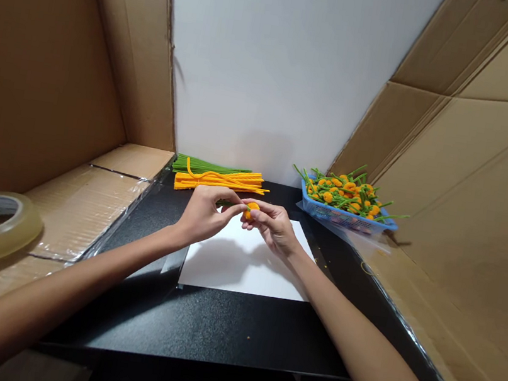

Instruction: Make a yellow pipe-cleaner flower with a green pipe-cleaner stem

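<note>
Above a white sheet of paper point(246, 272), both my hands meet at a small orange pipe-cleaner flower head point(252, 208). My right hand point(274, 227) pinches the flower head between thumb and fingers. My left hand point(210, 212) is closed on a green pipe-cleaner stem point(228, 203) at the flower's left side. Just behind the hands lies a bundle of orange pipe cleaners point(222, 180), with one bent strand on top. Green pipe cleaners point(210, 167) lie in a bundle behind the orange ones.
A blue plastic basket point(348, 217) heaped with orange-and-green pipe-cleaner flowers point(349, 192) stands at the back right, on a clear plastic bag. A large roll of clear tape point(20, 238) lies on cardboard at left. Cardboard walls flank the black table point(214, 328); a white wall rises behind.
</note>
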